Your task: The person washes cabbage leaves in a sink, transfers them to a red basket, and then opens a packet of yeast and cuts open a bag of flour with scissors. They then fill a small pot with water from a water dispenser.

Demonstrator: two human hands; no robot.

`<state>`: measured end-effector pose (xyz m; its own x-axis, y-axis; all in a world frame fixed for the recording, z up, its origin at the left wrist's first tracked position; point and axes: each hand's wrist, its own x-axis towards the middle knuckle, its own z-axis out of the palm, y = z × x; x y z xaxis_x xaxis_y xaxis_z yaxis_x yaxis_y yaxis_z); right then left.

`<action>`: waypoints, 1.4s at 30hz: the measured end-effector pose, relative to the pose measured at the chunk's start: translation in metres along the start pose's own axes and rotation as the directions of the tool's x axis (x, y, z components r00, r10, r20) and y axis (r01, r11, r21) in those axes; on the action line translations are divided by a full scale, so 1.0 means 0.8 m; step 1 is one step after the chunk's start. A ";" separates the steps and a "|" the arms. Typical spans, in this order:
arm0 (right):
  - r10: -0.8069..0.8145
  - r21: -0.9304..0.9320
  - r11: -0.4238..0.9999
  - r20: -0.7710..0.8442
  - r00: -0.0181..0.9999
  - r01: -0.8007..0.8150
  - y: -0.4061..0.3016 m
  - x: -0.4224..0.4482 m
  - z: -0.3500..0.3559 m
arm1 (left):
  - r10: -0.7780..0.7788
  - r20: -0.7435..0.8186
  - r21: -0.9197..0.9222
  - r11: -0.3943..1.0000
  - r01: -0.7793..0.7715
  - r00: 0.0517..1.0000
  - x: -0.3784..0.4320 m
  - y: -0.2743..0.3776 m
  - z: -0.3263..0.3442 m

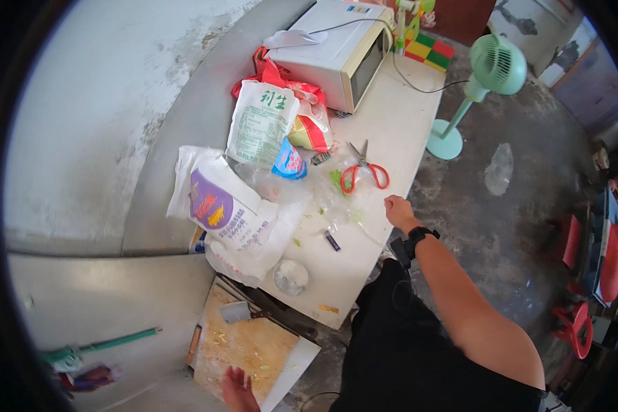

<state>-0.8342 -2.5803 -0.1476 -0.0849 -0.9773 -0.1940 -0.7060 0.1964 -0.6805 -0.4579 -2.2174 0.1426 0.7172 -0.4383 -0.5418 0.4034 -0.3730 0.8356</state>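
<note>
My left hand (238, 390) is at the bottom edge of the view, slightly blurred, fingers spread with nothing seen in them. It hovers over or beside a worn wooden cutting board (257, 355) bearing bits of food. A cleaver (235, 312) with a dark handle lies at the board's upper side. My right hand (399, 212), a black band on the wrist, is by the long edge of the pale table (335, 288), fingers curled in and no object visible. Nearest to it are red-handled scissors (363, 170) and a crumpled clear plastic bag (335, 206).
On the table are a purple-and-white flour bag (221, 206), a white printed bag (262, 123), a blue packet (289, 160), a glass bowl of white powder (290, 277) and a microwave oven (329, 56). A green pedestal fan (497, 67) stands on the floor, its cord running to the table.
</note>
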 end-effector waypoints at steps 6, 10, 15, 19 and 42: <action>0.175 -0.171 0.972 0.085 0.981 -0.159 0.012 0.142 0.052 | -0.028 -0.105 0.253 0.966 0.054 0.994 0.011 0.045 0.167; 0.167 -0.374 0.921 0.118 0.979 -0.112 0.051 0.187 0.092 | -0.114 -0.008 0.358 0.927 0.109 0.993 0.042 0.059 0.240; 0.389 -0.366 0.883 0.218 0.895 -0.295 -0.008 0.210 0.077 | -0.099 -0.051 0.364 0.925 0.110 0.994 0.078 0.048 0.276; 0.378 -0.418 0.876 0.290 0.879 -0.239 -0.012 0.217 0.069 | -0.057 0.018 0.418 0.908 0.044 0.998 0.125 0.058 0.303; 0.425 0.178 0.817 0.456 0.782 -0.548 0.030 0.207 0.073 | 0.734 0.324 0.762 0.171 -0.624 0.596 0.512 0.177 0.364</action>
<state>-0.8240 -2.7329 -0.2374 -0.0459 -0.6443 -0.7634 -0.4054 0.7104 -0.5752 -0.2723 -2.6876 0.0127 0.5397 -0.8004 0.2609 -0.8121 -0.4134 0.4118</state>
